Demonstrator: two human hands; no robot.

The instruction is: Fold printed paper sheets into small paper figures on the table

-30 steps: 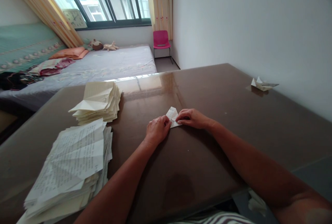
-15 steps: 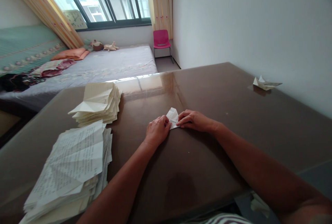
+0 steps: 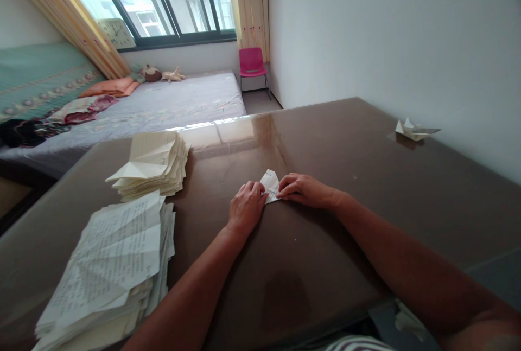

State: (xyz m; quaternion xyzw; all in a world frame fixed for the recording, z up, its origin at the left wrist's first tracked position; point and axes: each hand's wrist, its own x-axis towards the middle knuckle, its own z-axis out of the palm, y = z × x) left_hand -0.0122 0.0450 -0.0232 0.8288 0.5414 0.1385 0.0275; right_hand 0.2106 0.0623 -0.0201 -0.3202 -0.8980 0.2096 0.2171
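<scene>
A small folded piece of printed paper (image 3: 270, 183) lies on the glossy brown table (image 3: 325, 139), its pointed tip sticking up between my hands. My left hand (image 3: 245, 207) has its fingers curled and pressed onto the paper's left side. From the right, my right hand (image 3: 303, 189) pinches down on the paper's right edge with closed fingers. Most of the folded piece is hidden under my fingers.
A stack of printed sheets (image 3: 109, 264) sits at the near left, with a stack of folded cream sheets (image 3: 152, 164) behind it. A finished folded paper figure (image 3: 413, 130) rests at the far right near the wall. Beyond the table are a bed (image 3: 163, 104) and a pink chair (image 3: 252, 63).
Both hands stay on the folded paper; my fingers have closed in slightly over it, hiding more of it. The view has shifted a little.
</scene>
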